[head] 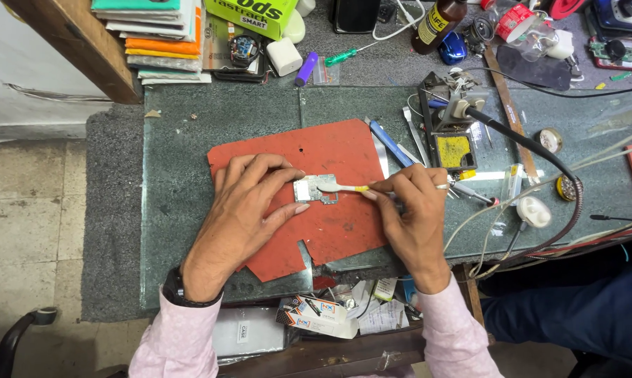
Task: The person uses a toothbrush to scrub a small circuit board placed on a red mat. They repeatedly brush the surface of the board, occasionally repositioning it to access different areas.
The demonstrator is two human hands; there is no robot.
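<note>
Seen from above, at the bottom centre of the frame, small white boxes [316,315] with blue and red marks and loose papers lie on a shelf under the bench [176,210] edge.

Just above, mid-frame, two hands work over a red mat [330,231]. The left hand [249,210] pins a small circuit board [314,189] to the mat, its grip pressed together on the board's edges with thumb and fingertips. The right hand [414,217] has its grip clamped on a brush [344,187] with a yellow handle, the white bristles lying on the board's top.

The work looks to be mid-way: the board is bare and out of any casing, brushing is in hand, and no housing lies beside it.

Farther off, at upper left, a stack of flat packets [162,42] in orange, white and green sits by a bright green box [249,15]. At upper right stand a brown bottle [438,24] with a yellow label and a red-and-white tape roll [515,21].
</note>
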